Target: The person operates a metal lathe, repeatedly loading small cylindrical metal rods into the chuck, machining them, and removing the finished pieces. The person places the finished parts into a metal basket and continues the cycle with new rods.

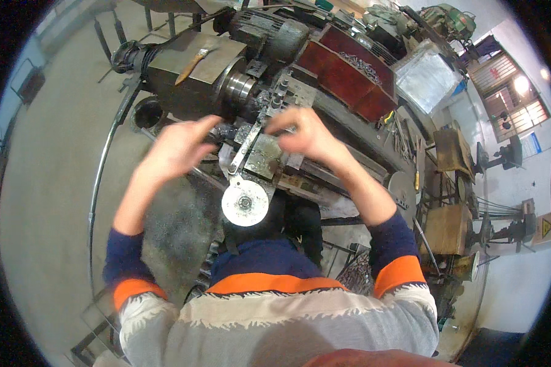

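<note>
A metalworking lathe lies in front of me, its round chuck (pixel 240 87) at the end of the headstock (pixel 193 70). My left hand (pixel 180 147) is just left of the chuck's near side, with finger and thumb apart and nothing seen between them. Over the tool slide, my right hand (pixel 306 136) has its bent fingers pointing left; they are smeared by motion, and any small thing in them cannot be made out. Between the hands runs a flat metal lever (pixel 246 148) along the slide block (pixel 265 156). Nearest me is a pale round handwheel (pixel 245 202).
A wood-handled brush (pixel 193 66) lies on the headstock. Behind the slide stands a dark red tray (pixel 343 76) with small metal parts. A plastic-covered pack (pixel 427 76) sits farther right. A curved pipe (pixel 107 159) passes at left, and more machines (pixel 450 226) stand along the right wall.
</note>
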